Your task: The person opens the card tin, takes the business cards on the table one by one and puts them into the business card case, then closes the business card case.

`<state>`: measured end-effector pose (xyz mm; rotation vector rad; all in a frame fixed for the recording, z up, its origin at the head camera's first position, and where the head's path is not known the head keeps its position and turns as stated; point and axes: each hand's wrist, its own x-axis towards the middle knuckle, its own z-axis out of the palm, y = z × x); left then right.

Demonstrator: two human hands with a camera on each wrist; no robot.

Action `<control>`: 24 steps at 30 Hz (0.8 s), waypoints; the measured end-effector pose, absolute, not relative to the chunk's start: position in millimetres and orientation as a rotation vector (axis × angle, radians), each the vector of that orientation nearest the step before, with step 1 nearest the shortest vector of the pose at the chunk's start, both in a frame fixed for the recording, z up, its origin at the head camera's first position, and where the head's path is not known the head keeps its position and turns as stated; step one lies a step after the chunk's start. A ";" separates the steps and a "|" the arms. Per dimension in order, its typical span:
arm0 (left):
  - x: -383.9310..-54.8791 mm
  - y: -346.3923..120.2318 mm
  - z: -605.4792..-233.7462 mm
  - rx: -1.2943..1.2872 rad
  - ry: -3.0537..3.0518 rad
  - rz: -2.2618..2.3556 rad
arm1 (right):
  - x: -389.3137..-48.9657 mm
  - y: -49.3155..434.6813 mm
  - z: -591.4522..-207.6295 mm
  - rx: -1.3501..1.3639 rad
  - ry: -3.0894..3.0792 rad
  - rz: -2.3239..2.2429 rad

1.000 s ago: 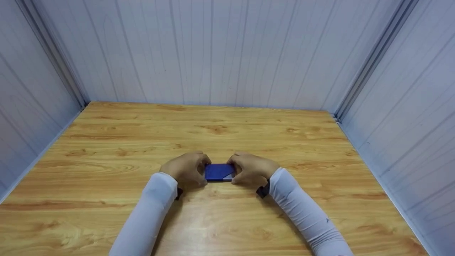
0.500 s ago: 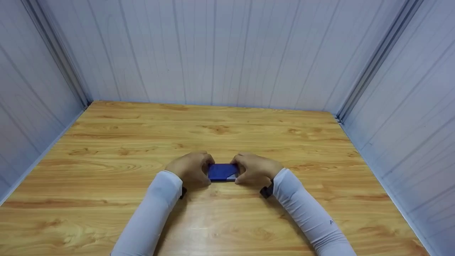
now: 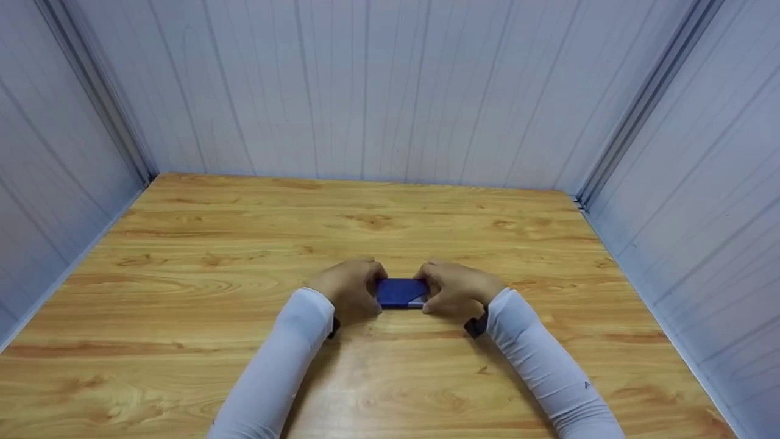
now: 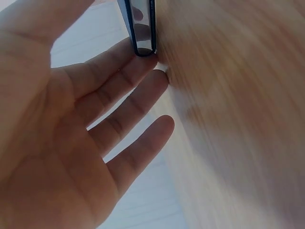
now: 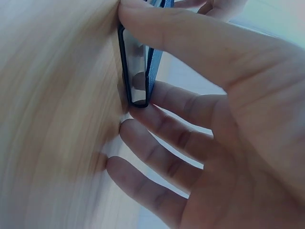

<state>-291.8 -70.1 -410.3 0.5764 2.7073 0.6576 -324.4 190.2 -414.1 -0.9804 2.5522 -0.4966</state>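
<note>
Near the middle of the wooden table lies a small flat blue card case (image 3: 399, 293) with a silvery front right corner. My left hand (image 3: 350, 285) pinches its left end, thumb on the near edge and fingers at the far edge. At the opposite end my right hand (image 3: 460, 286) grips it the same way. Both wrist views show the shiny metal end of the case (image 4: 144, 33) framed by dark edges. In the right wrist view the remaining fingers (image 5: 152, 152) are spread, their tips at the tabletop. Whether the case fully touches the table is hard to tell.
The wood-grain table (image 3: 244, 231) extends around both hands. A pale panelled wall (image 3: 365, 91) stands at its back edge, with further panels (image 3: 701, 213) along the left and right sides. Dark straps show at both white-sleeved wrists.
Over the last half second both hands have shifted right together with the card case, still holding its two ends. Before that, the view itself moved slightly.
</note>
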 end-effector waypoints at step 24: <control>-296.9 -66.1 -417.8 0.639 2.712 0.678 | -327.3 204.0 -419.6 -1.053 2.552 -0.539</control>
